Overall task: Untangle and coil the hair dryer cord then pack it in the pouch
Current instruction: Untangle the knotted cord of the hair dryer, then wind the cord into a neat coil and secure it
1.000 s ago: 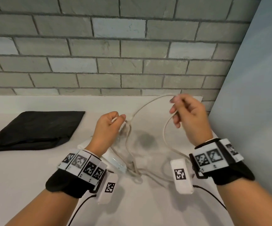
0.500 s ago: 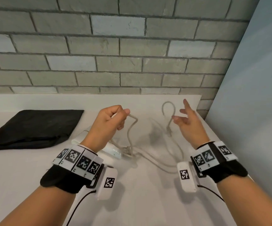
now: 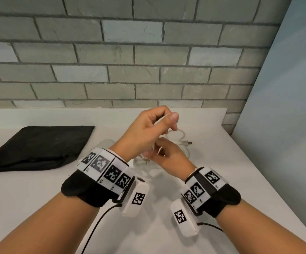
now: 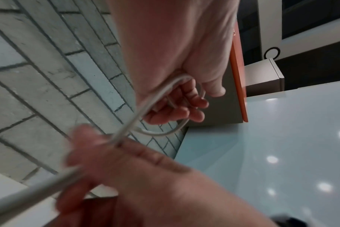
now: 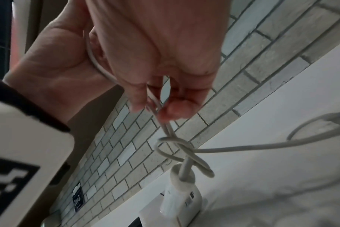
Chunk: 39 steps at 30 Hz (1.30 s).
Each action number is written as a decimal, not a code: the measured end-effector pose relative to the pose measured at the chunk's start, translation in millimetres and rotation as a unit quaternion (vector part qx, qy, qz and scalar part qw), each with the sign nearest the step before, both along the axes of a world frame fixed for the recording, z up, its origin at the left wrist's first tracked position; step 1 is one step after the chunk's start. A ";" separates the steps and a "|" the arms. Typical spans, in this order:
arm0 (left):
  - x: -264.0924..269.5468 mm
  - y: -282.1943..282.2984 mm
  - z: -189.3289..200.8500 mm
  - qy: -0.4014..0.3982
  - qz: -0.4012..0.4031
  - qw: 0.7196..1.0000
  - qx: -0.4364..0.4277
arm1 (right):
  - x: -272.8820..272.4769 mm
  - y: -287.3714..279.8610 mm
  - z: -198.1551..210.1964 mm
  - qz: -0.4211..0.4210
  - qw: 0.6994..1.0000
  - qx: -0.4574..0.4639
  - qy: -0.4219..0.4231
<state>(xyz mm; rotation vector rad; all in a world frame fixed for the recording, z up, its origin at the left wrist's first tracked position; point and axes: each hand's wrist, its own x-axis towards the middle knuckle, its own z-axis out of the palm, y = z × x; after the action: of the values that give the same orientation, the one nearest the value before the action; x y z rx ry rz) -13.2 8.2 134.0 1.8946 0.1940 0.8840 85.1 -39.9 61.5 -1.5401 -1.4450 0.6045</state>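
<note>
The white hair dryer (image 3: 103,143) lies on the white counter (image 3: 29,195), mostly hidden behind my hands; its handle end (image 5: 182,193) shows in the right wrist view. Its pale cord (image 5: 243,147) is knotted (image 5: 177,147) just above the handle. My left hand (image 3: 168,120) is raised, with its fingers (image 4: 184,104) curled round a loop of cord (image 4: 161,95). Just below it my right hand (image 3: 153,153) pinches two strands of cord between the fingertips (image 5: 171,110). The plug (image 3: 186,143) rests on the counter behind the hands. The black pouch (image 3: 38,147) lies flat at the left.
A grey brick wall (image 3: 130,70) runs along the back of the counter. A pale blue panel (image 3: 286,125) closes the right side. Black cables (image 3: 93,228) trail from my wrist cameras over the near counter.
My right hand, open half a second ago, has come down to the left under my left hand and now pinches the cord. The left hand rose rightwards. The plug end now lies on the counter.
</note>
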 end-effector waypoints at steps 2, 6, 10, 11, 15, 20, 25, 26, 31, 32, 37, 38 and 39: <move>-3.1 5.2 -2.6 0.010 0.020 1.000 0.019 | -1.2 2.8 6.1 0.001 0.998 0.006 0.070; -19.4 33.4 -26.5 0.118 0.120 0.984 0.054 | 12.6 -0.9 27.4 -0.008 0.985 0.011 0.174; -30.6 43.8 -59.4 0.248 0.079 0.954 0.149 | 26.6 -3.1 46.8 -0.021 0.981 0.033 0.189; -31.0 43.1 -60.2 0.233 0.083 0.960 0.132 | 29.5 -2.9 51.2 -0.035 0.978 0.038 0.201; -26.4 42.2 -46.4 0.158 0.099 0.980 0.070 | 40.6 -1.0 63.9 -0.075 0.955 0.073 0.277; -17.9 38.2 -18.9 0.046 0.112 0.992 -0.031 | 55.3 -3.4 43.7 -0.019 0.982 0.013 0.185; -8.5 39.1 -8.0 0.045 0.152 0.985 -0.066 | 68.1 -15.4 0.9 0.048 0.974 -0.139 -0.170; -5.0 40.9 -10.4 0.047 0.168 0.982 -0.073 | 68.3 -18.8 -4.9 0.071 0.953 -0.176 -0.237; 17.5 52.2 -27.6 0.014 0.260 0.955 -0.140 | 56.8 -37.5 -30.9 0.079 0.889 -0.278 -0.356; 21.7 53.6 -30.6 0.003 0.272 0.949 -0.156 | 53.1 -40.2 -35.8 0.067 0.881 -0.287 -0.370; 30.9 51.7 -47.1 0.102 0.267 0.956 -0.059 | 43.2 -40.6 -55.3 0.037 0.893 -0.283 -0.349; 28.7 46.3 -49.4 0.130 0.257 0.958 -0.001 | 44.5 -39.3 -56.6 0.023 0.906 -0.273 -0.322; 25.4 41.3 -53.2 0.165 0.233 0.957 0.054 | 47.7 -37.7 -56.6 0.010 0.922 -0.255 -0.290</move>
<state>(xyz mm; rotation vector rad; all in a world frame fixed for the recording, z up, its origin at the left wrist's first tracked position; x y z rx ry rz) 12.2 49.6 80.8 2.1322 0.8389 0.8885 132.8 -77.6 4.9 -2.2544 -1.8339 0.5925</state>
